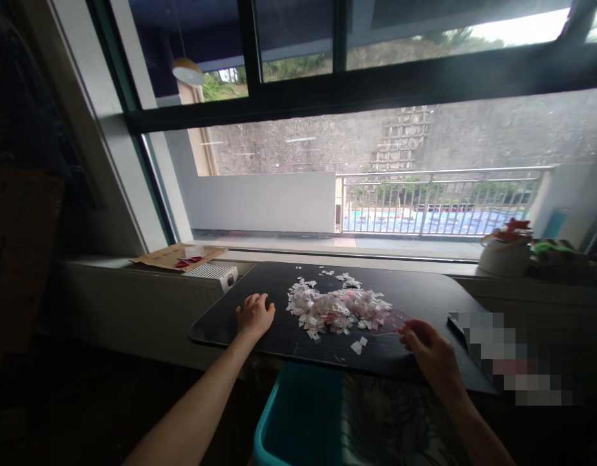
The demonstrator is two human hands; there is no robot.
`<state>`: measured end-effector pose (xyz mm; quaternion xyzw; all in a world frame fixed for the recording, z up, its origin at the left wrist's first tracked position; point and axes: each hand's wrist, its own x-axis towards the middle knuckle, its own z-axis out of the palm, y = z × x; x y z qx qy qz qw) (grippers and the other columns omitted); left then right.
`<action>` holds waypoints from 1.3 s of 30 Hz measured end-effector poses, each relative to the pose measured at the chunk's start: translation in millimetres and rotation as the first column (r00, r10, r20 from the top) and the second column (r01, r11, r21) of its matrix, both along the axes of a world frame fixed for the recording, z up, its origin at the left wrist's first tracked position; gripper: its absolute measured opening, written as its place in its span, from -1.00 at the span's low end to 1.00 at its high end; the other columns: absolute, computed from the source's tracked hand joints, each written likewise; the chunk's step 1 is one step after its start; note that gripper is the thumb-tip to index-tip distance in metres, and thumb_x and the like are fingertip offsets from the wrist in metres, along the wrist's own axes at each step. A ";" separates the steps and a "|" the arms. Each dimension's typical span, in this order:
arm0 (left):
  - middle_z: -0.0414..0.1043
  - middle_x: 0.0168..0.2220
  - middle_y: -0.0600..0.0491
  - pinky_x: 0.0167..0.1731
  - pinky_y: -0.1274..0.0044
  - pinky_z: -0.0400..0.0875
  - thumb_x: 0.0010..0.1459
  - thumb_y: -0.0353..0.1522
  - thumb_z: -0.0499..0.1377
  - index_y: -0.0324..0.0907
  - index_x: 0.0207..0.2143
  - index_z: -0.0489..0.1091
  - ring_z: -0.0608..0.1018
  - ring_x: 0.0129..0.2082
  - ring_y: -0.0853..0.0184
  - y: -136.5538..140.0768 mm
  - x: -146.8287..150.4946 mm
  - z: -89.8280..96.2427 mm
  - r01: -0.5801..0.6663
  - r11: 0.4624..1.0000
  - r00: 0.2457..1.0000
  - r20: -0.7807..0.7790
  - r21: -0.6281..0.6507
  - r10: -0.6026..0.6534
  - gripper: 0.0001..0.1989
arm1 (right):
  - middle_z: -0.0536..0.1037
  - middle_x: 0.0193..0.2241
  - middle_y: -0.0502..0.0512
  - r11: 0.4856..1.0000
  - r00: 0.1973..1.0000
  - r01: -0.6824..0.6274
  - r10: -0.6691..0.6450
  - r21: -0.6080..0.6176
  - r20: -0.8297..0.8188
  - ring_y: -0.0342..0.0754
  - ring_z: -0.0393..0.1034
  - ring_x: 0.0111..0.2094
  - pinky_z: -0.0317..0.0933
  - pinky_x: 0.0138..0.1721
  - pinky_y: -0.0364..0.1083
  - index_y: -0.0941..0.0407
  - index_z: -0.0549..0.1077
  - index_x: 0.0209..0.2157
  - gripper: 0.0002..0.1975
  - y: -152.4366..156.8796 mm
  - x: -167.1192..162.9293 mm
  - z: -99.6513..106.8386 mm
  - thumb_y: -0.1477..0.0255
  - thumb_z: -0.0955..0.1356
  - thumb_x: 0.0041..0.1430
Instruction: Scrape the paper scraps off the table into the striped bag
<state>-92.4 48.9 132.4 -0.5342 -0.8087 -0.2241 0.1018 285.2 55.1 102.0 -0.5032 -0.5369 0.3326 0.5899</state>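
A heap of small torn or cut paper scraps (327,310), mostly white with some pink, lies on the dark tabletop (424,291). My left hand (256,314) rests on the table to the left of the heap, its fingers apart and slightly bent, holding nothing. At the heap's right edge, my right hand (431,349) pinches a clear, rounded plastic piece (391,322). That piece touches or overlaps the scraps; its exact kind is too faint to make out. A few loose scraps (359,345) lie in front of the heap, near the table's front edge.
Below the table's front edge stands a teal plastic bin (266,427). On the left sill, red-handled scissors (189,261) lie on brown cardboard (157,257). A white pot (504,255) sits on the right sill. Beyond the table is a large window; a pixelated patch covers the right.
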 end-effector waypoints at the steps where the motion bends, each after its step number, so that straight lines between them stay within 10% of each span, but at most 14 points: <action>1: 0.35 0.06 -0.20 0.05 0.12 0.15 0.19 -0.39 0.03 -0.26 -0.04 0.40 0.33 0.10 0.02 -2.0 5.4 4.8 0.036 0.999 0.999 -0.014 0.030 -0.036 -0.69 | 0.61 -0.49 0.10 1.000 1.000 -0.007 0.007 -0.009 -0.008 0.02 0.53 -0.51 0.41 -0.48 -0.07 0.12 0.46 -0.37 -0.68 -0.2 -0.3 0.8 0.20 0.41 -0.14; 5: 0.50 -0.14 0.00 0.12 0.26 0.10 0.20 -0.38 0.09 -0.11 -0.21 0.49 0.43 -0.03 0.20 -15.5 53.7 24.9 0.378 0.924 0.923 -0.096 0.054 -0.373 -0.81 | 0.60 -0.49 0.08 1.000 1.000 0.013 -0.012 -0.014 0.016 0.00 0.51 -0.53 0.39 -0.47 -0.06 0.12 0.46 -0.37 -0.69 -4.4 -4.7 5.6 0.20 0.39 -0.12; 10: 0.47 -0.22 0.15 0.24 0.32 -0.13 0.16 -0.36 0.18 0.04 -0.27 0.52 0.43 -0.06 0.33 -37.3 125.4 32.4 0.822 0.560 0.547 -0.127 -0.106 -0.827 -0.86 | 0.60 -0.48 0.07 1.000 1.000 0.010 -0.010 -0.001 0.009 -0.01 0.50 -0.51 0.38 -0.45 -0.06 0.11 0.44 -0.38 -0.71 -8.9 -6.7 8.8 0.20 0.35 -0.08; 13: 0.42 -0.23 0.08 0.23 0.13 -0.20 0.16 -0.40 0.16 0.00 -0.22 0.51 0.40 -0.03 0.25 -42.0 139.6 30.1 0.880 0.434 0.417 -0.121 -0.195 -0.901 -0.82 | 0.60 -0.49 0.07 1.000 1.000 0.004 -0.005 0.018 0.012 -0.02 0.49 -0.52 0.38 -0.44 -0.06 0.11 0.44 -0.38 -0.73 -8.3 -6.6 7.4 0.20 0.35 -0.06; 29: 0.41 -0.25 0.04 0.23 0.08 -0.23 0.18 -0.42 0.10 -0.13 -0.25 0.47 0.38 -0.01 0.20 -36.5 128.4 34.0 0.803 0.537 0.487 -0.234 -0.258 -0.841 -0.84 | 0.58 -0.48 0.04 0.999 0.999 -0.014 0.012 0.036 0.039 -0.06 0.45 -0.53 0.35 -0.42 -0.08 0.11 0.43 -0.36 -0.79 -7.1 -7.4 4.7 0.27 0.34 -0.02; 39: 0.38 -0.06 0.00 0.24 0.08 -0.26 0.18 -0.45 0.08 -0.05 -0.14 0.44 0.31 0.10 0.18 -41.2 130.5 29.1 0.855 0.461 0.398 -0.270 -0.237 -0.877 -0.76 | 0.59 -0.49 0.03 0.999 0.999 -0.002 0.000 0.046 0.044 -0.06 0.46 -0.53 0.35 -0.44 -0.09 0.11 0.45 -0.36 -0.79 -9.7 -7.1 7.3 0.28 0.35 -0.02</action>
